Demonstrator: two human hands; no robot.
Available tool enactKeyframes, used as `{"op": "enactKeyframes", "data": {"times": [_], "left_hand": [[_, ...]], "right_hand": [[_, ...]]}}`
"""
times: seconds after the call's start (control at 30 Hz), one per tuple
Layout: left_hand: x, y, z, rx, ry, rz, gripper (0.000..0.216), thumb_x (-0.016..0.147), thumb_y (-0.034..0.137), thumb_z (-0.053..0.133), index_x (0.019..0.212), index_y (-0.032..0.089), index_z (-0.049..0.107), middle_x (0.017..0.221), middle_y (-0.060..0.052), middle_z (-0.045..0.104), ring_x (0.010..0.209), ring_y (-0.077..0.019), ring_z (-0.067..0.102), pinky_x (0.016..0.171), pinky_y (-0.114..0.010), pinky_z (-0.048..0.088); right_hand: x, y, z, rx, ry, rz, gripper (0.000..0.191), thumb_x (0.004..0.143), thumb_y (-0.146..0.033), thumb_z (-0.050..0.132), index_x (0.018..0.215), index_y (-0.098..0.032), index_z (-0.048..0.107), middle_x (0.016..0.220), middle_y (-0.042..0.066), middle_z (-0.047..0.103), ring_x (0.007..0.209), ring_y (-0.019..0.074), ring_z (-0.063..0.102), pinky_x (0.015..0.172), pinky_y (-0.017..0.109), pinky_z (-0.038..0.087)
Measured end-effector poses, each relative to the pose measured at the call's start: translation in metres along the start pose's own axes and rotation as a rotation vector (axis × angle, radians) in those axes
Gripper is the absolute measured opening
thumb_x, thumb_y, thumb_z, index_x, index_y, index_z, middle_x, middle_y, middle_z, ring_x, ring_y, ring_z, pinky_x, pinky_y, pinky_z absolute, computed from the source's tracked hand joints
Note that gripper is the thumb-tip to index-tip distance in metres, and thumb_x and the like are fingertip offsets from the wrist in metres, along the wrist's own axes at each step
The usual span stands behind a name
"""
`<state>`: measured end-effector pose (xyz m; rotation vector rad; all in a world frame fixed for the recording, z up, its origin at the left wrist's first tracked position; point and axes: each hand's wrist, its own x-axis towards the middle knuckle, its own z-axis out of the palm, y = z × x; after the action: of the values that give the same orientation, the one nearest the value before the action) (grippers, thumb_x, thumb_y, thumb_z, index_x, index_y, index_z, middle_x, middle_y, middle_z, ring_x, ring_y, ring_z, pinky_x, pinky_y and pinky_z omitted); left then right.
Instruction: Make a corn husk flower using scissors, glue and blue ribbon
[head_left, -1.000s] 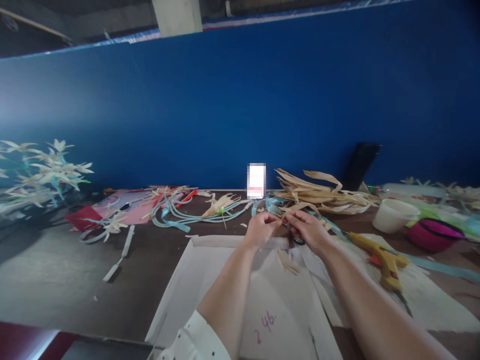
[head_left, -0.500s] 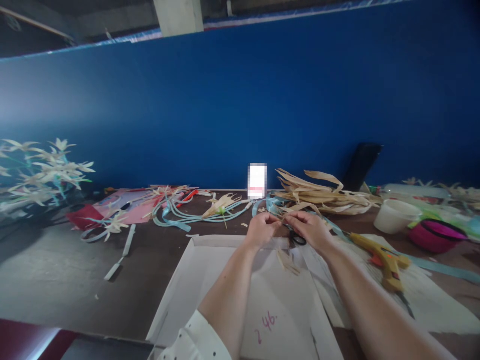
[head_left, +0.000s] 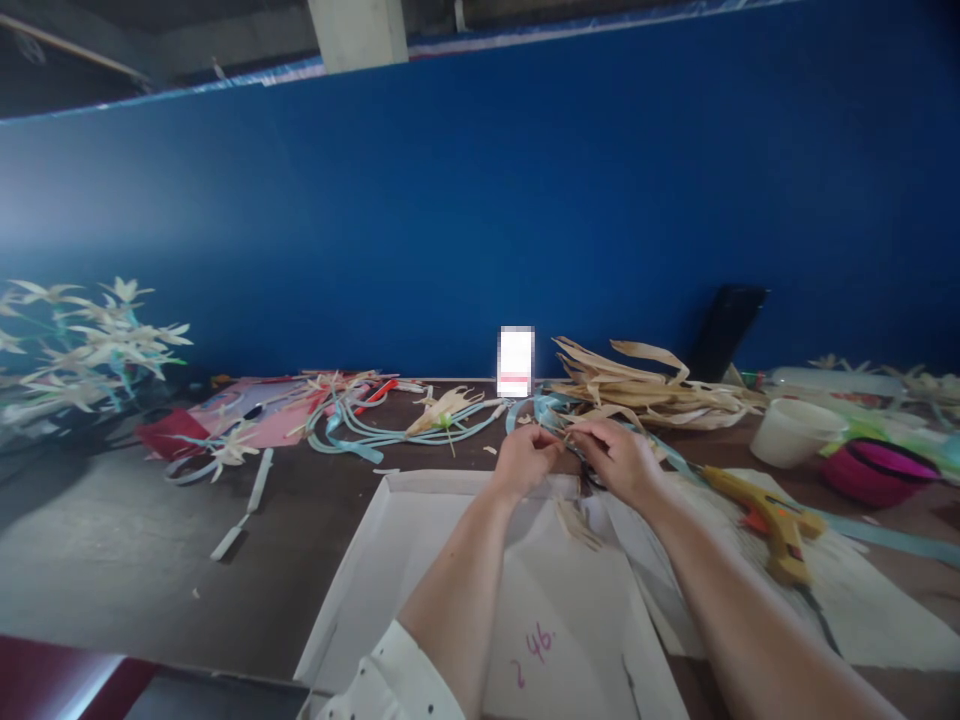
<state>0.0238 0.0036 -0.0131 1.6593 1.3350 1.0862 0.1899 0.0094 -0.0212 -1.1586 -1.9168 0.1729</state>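
Observation:
My left hand [head_left: 527, 458] and my right hand [head_left: 615, 458] meet above the far edge of an open white cardboard box [head_left: 420, 540]. Both pinch a small strip of dried husk [head_left: 567, 437], largely hidden by the fingertips. Partly behind my right hand lie dark-handled scissors [head_left: 591, 480]. A few cut husk pieces [head_left: 577, 524] rest inside the box. Just beyond my hands is a heap of long dried corn husks [head_left: 645, 390], with pale blue ribbon [head_left: 546, 408] beside it.
To the right lie a yellow glue gun [head_left: 780, 530] on paper, a white cup [head_left: 795, 432] and a pink bowl-like container [head_left: 877, 472]. Leftward are a husk flower [head_left: 442, 410], blue cords [head_left: 360, 435] and a bunch of pale flowers [head_left: 112, 330]. A blue partition [head_left: 450, 200] stands behind.
My right hand has turned and shifted slightly, its fingers closing more and covering more of the scissors. My left hand stays nearly in place.

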Motion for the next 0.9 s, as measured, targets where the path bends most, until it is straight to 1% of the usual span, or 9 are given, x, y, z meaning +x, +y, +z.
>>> {"op": "enactKeyframes", "data": {"times": [0.17, 0.3, 0.5, 0.73, 0.9], "left_hand": [[0.0, 0.002, -0.001, 0.018, 0.003, 0.013, 0.013, 0.072, 0.025, 0.059, 0.073, 0.014, 0.065, 0.069, -0.001, 0.064, 0.063, -0.0101, 0.053, 0.059, -0.021, 0.039], [0.001, 0.0, -0.001, 0.05, 0.004, 0.043, 0.011, 0.072, 0.023, 0.058, 0.073, 0.015, 0.065, 0.07, 0.0, 0.064, 0.066, -0.0108, 0.053, 0.06, -0.021, 0.04], [0.001, -0.001, -0.001, 0.073, 0.006, 0.023, 0.01, 0.072, 0.023, 0.058, 0.072, 0.015, 0.064, 0.07, -0.001, 0.064, 0.067, -0.0113, 0.054, 0.061, -0.021, 0.04], [0.002, -0.002, 0.0, 0.088, 0.004, 0.027, 0.01, 0.072, 0.023, 0.057, 0.072, 0.015, 0.064, 0.072, 0.0, 0.064, 0.068, -0.0115, 0.053, 0.062, -0.021, 0.04], [0.002, -0.003, 0.0, 0.075, 0.008, 0.034, 0.01, 0.072, 0.023, 0.057, 0.073, 0.015, 0.064, 0.071, 0.0, 0.064, 0.066, -0.0112, 0.053, 0.062, -0.022, 0.04]], "right_hand": [[0.001, -0.003, -0.001, -0.028, 0.029, -0.037, 0.019, 0.085, -0.029, 0.05, 0.09, -0.023, 0.067, 0.091, 0.004, 0.067, 0.084, 0.0175, 0.061, 0.074, 0.028, 0.046], [0.002, -0.007, -0.002, -0.028, 0.012, 0.008, 0.019, 0.085, -0.029, 0.049, 0.091, -0.023, 0.067, 0.09, 0.003, 0.069, 0.082, 0.0182, 0.062, 0.072, 0.028, 0.046], [0.002, -0.01, -0.004, -0.039, -0.037, 0.073, 0.023, 0.085, -0.032, 0.048, 0.091, -0.023, 0.069, 0.086, 0.003, 0.071, 0.079, 0.0192, 0.064, 0.069, 0.029, 0.048], [0.002, -0.013, -0.004, -0.068, -0.008, 0.089, 0.021, 0.083, -0.031, 0.05, 0.087, -0.024, 0.07, 0.082, 0.001, 0.072, 0.074, 0.0181, 0.065, 0.067, 0.027, 0.048], [0.002, -0.014, -0.003, -0.058, 0.017, 0.081, 0.02, 0.083, -0.032, 0.051, 0.087, -0.024, 0.07, 0.084, 0.002, 0.072, 0.077, 0.0194, 0.066, 0.068, 0.029, 0.049]]}}
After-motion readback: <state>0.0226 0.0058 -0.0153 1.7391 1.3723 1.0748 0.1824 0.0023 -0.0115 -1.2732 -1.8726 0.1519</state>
